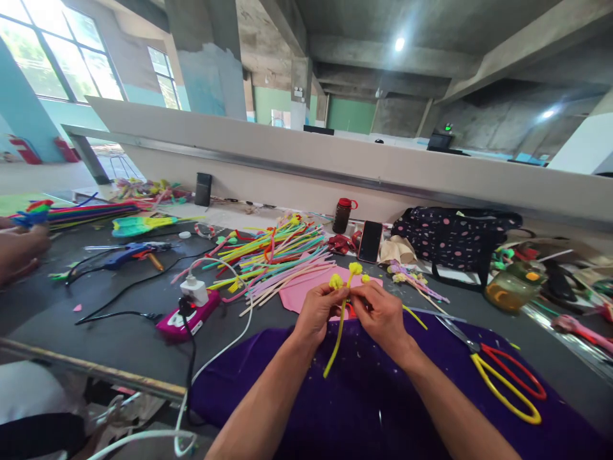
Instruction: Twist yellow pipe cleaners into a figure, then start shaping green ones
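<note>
Room: bare grey concrete ceiling [354,19] with lit lamps; large paned window [57,48] at left.
Partition: long off-white panel [268,144] with a metal rail, behind the work surface.
Work surface: dark grey flat table [129,291], crowded toward the back.
Cloth: dark purple fabric [239,361] over the near edge, under both forearms.
Bag: black, dotted fabric bag [460,246], back right.
Stem pile: multicoloured fuzzy stems [268,249], partly over a pink flat sheet [299,291].
Obstructions: red-and-yellow-handled metal scissors [475,348] on the cloth, right; magenta power strip [175,324], left, its white cable [249,313] looping beside the cloth.
Neighbour: another person's hand [22,252] at the left edge.
Workpiece: yellow fuzzy stem with balled heads [341,332], upright above the cloth, between the hands.
Grip: left hand [318,313] pinches the stem; right hand [380,314] has its fingertips closed on it near the heads, contact partly hidden.
</note>
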